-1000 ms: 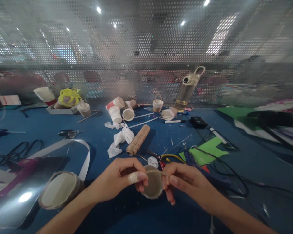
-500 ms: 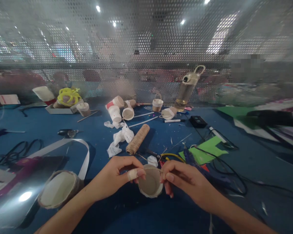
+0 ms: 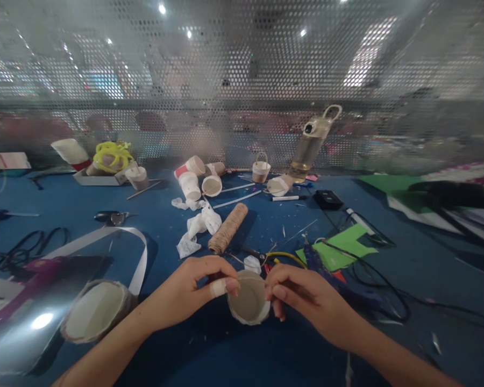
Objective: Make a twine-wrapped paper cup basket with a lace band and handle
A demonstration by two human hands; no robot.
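Between my hands is a small round paper cup (image 3: 248,305), its open mouth and pale inside facing me. A thin strand of twine (image 3: 250,279) runs across the far side of its mouth. My left hand (image 3: 204,287), a bandage around its thumb, pinches the strand's left end at the cup's rim. Thumb and forefinger of my right hand (image 3: 296,293) are closed on the right end. Some fingers are hidden behind the cup; whether they also support it I cannot tell. Just beyond lies a roll of brown twine (image 3: 228,228), beside crumpled white tissue (image 3: 204,223).
At left are a larger wrapped cup (image 3: 97,312), a white strip (image 3: 141,263) and a purple tool (image 3: 32,285). Scissors (image 3: 262,257), green paper (image 3: 347,247) and cables lie right. Several cups, a small handled basket (image 3: 261,171) and a bottle (image 3: 308,148) line the mesh screen (image 3: 234,80).
Both hands have shifted slightly, with the right hand drawn a little left. The cup's mouth now shows more fully between them, and the twine strand sits closer to its far rim.
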